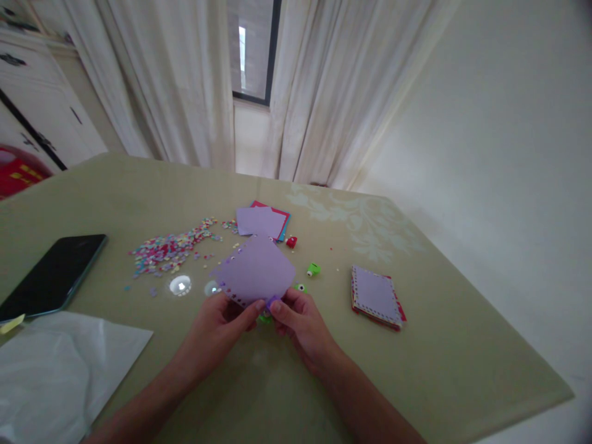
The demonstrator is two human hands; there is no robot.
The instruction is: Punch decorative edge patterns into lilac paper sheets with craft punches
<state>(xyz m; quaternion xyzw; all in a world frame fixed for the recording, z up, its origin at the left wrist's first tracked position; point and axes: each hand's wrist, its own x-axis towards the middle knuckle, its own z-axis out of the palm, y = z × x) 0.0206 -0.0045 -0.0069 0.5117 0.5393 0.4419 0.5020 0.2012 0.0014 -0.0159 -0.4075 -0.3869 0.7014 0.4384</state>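
Observation:
My left hand [221, 319] pinches the near edge of a lilac paper sheet [256, 269] with small holes punched along its left edge. My right hand [298, 317] is closed around a small purple craft punch [272, 303] set on the sheet's near edge. A bit of green, partly hidden, shows under my hands at the green object [264, 319]. Both hands meet just above the olive table [416, 345].
A heap of coloured paper bits [171, 248] lies left of the sheet. Plain paper stack [263, 221] behind, punched stack [377, 297] to the right. Red punch [291, 242], green punches [313, 269], black phone [53, 275], white plastic sheet [55, 370] at left.

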